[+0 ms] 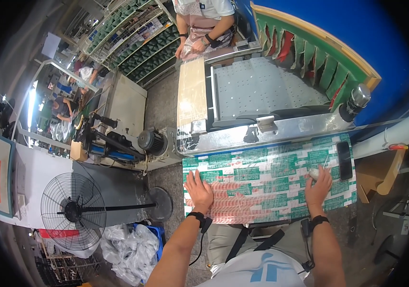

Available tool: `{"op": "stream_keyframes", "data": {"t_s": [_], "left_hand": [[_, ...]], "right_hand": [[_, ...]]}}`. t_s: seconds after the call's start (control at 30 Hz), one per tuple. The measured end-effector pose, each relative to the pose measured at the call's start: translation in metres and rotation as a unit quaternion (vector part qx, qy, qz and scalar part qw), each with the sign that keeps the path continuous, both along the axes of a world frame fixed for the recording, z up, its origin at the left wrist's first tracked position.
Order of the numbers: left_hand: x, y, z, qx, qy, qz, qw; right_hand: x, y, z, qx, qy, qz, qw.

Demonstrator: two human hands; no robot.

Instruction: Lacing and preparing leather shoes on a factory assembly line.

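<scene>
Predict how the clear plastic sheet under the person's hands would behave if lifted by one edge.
Probably floppy: the clear plastic sheet lies thin and flat under the left hand. Likely light, since it looks film-like. Possibly slippery, as its surface is glossy.

Your view is evenly and brightly lit from overhead. Glare washes out the clear film on the cardboard sheet [191, 91] and the metal rail [262, 136]; a strip light [32, 107] at far left blooms white. Shadows are soft. Fisheye bending curves straight edges, corners fall black, and distant areas lose detail.

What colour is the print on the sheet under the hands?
Green and white blocks, on the printed sheet, in the head view.
</scene>
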State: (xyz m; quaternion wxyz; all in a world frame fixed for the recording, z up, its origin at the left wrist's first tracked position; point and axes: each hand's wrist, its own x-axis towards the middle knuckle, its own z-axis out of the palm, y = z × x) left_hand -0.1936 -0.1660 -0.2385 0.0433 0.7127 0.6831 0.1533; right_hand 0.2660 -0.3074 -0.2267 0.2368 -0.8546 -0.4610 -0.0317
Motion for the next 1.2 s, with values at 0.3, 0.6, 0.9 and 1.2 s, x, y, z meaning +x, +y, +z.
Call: {"op": "stream_keyframes", "data": {"t_s": [0.3,0.6,0.9,1.2], "left_hand": [[0.0028,0.0009,0.0035,-0.004,0.000,0.000,1.000],[0.0028,0.0007,0.0036,-0.014,0.000,0.004,1.000],[0.0031,0.0002,0.0023,0.030,0.009,-0.007,0.999],[0.0012,0.0007,0.0012,-0.014,0.004,0.002,1.000]], "right_hand": [[0.0011,0.0004,0.0013,0.004,-0.005,0.002,1.000],[0.0006,0.0006,0.0020,0.002,-0.008,-0.002,1.000],[0.0008,0.0000,0.0025,-0.008,-0.004,-0.003,1.000],[0.0008,0.0004,0.0025,0.007,-0.012,0.001,1.000]]}}
